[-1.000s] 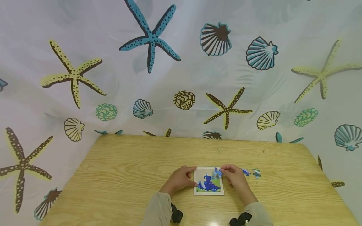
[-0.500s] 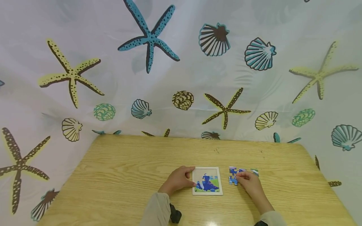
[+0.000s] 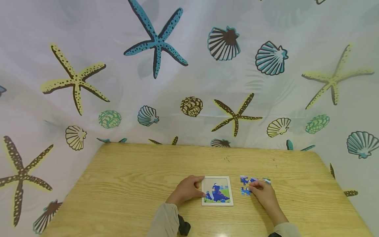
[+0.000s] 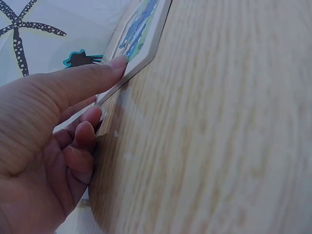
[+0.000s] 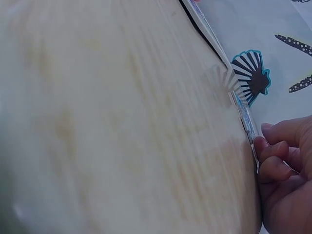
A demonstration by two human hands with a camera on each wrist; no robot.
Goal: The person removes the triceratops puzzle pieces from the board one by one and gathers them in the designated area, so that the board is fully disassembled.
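Observation:
A square puzzle tray (image 3: 217, 204) with a pale rim lies on the table, part of a blue dinosaur picture (image 3: 219, 195) filling its lower portion. My left hand (image 3: 187, 190) grips the tray's left side. In the left wrist view, the thumb (image 4: 100, 73) lies on top of the rim and the other fingers curl at its edge. To the right of the tray, my right hand (image 3: 264, 196) pinches a blue puzzle piece (image 3: 245, 191) at its right edge. The right wrist view shows the right fingertips (image 5: 261, 144) low beside the pieces, seen edge-on.
Loose puzzle pieces lie just beyond the right hand: a blue one (image 3: 244, 179), another partly covered by the fingers (image 3: 253, 180), and a green one (image 3: 267, 180). The wooden table (image 3: 142, 171) meets a curtain (image 3: 165, 89) printed with starfish and shells.
My right hand has moved from the tray's upper right corner to the right, taking the blue puzzle piece to the table beside the loose ones. The left hand has stayed on the tray.

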